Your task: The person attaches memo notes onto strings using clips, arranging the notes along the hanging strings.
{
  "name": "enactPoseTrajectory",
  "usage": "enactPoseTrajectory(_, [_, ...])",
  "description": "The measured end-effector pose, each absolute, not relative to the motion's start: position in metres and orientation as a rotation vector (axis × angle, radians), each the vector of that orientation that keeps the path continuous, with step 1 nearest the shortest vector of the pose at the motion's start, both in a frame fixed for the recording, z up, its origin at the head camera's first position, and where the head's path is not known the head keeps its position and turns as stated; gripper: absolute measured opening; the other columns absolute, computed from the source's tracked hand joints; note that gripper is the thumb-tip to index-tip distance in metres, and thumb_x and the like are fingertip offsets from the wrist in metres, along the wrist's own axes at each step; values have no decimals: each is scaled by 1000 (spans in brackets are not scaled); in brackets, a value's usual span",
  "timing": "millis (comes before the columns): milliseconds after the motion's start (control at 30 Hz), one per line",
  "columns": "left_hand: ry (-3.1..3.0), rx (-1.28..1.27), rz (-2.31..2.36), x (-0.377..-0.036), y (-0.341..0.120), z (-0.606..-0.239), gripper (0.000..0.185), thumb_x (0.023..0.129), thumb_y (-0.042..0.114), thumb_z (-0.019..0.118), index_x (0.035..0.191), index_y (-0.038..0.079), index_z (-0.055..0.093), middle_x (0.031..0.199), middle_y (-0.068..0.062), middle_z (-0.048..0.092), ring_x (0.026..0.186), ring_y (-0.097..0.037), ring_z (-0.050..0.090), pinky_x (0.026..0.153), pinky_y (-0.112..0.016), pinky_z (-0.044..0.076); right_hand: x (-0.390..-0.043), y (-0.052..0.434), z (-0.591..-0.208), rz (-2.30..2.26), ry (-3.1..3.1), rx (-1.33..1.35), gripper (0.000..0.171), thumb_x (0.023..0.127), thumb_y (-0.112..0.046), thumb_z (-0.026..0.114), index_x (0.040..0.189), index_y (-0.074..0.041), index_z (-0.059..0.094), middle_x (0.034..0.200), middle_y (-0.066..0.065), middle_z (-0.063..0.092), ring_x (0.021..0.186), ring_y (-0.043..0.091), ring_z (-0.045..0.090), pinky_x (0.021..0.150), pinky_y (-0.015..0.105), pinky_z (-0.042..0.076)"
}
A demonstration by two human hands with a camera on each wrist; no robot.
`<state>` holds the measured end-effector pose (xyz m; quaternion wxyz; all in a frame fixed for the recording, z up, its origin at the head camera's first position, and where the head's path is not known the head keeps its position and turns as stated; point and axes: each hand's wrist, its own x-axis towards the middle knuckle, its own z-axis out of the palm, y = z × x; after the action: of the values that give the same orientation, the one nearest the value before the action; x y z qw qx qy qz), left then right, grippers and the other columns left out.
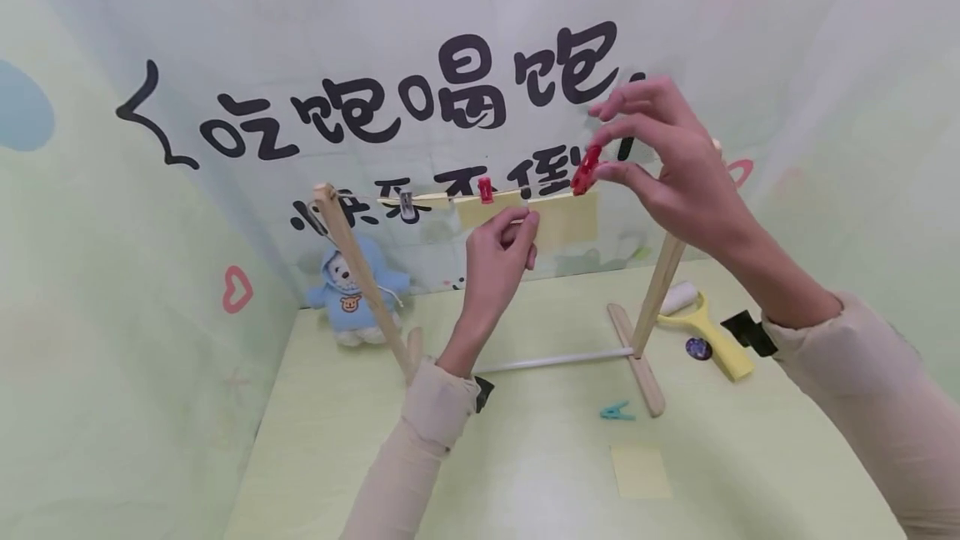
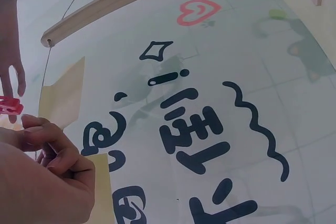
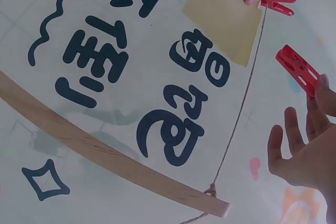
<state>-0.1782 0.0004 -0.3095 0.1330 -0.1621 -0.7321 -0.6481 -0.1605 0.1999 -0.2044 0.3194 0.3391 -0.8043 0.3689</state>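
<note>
Tilting up-right, red clothespin (image 1: 586, 170) (pinched by right hand (image 1: 667, 165)).

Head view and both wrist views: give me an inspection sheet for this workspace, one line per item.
Surface: pale green table, one yellow paper sheet lying flat on it.
Job's things: wooden rack with a string line; yellow papers hang on it; a red clip and a grey clip sit on the line.
Clutter: blue plush toy, yellow lint roller, teal clip, small dark round thing.
Grippers: right hand pinches a red clothespin at the line; left hand pinches a hanging paper's edge.
Cables: nothing seen.
Surroundings: printed backdrop with black characters.
</note>
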Motion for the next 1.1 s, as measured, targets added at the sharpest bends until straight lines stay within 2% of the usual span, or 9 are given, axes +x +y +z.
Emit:
enactPoseTrajectory(200, [-2126,-457,-1889,-182,0,-304,24,102,24,61,107,3,72,52,5,52,51,-22,53,47,-22,27,-173,193,-198,965,-2137,878,19,81,6,77,99,3,73,125,13,54,125,21,59,112,18,34])
enactPoseTrajectory(300, [-2113,-448,-1916,-183,0,-303,25,102,23,61,108,2,71,51,6,52,50,-18,53,46,-22,26,-179,191,-198,971,-2144,881,16,82,5,77,97,3,72,124,14,54,125,23,58,112,19,34])
enactPoseTrajectory(433, [-2093,-439,-1949,-183,0,-300,24,102,23,61,107,1,71,50,7,51,47,-11,51,44,-23,24,-185,189,-200,983,-2168,887,14,83,2,78,96,3,72,125,15,53,127,25,55,116,30,33])
enactPoseTrajectory(600, [-2078,-424,-1967,-184,1,-297,24,101,23,62,108,1,71,47,8,50,44,-9,48,42,-24,22,-188,187,-203,993,-2213,890,14,84,1,77,98,2,72,124,15,53,131,28,52,119,45,34])
enactPoseTrajectory(867, [-2091,-404,-1983,-183,2,-295,24,101,23,62,109,3,71,48,6,51,44,-10,49,42,-25,22,-190,185,-207,991,-2218,913,14,84,3,77,97,4,72,120,16,53,133,28,53,119,44,34])
enactPoseTrajectory(1100, [-2079,-403,-1993,-183,3,-296,24,101,23,62,109,2,71,48,7,51,44,-10,49,42,-24,22,-193,183,-210,949,-2245,907,17,82,1,79,98,3,73,118,17,54,128,29,53,112,43,35])
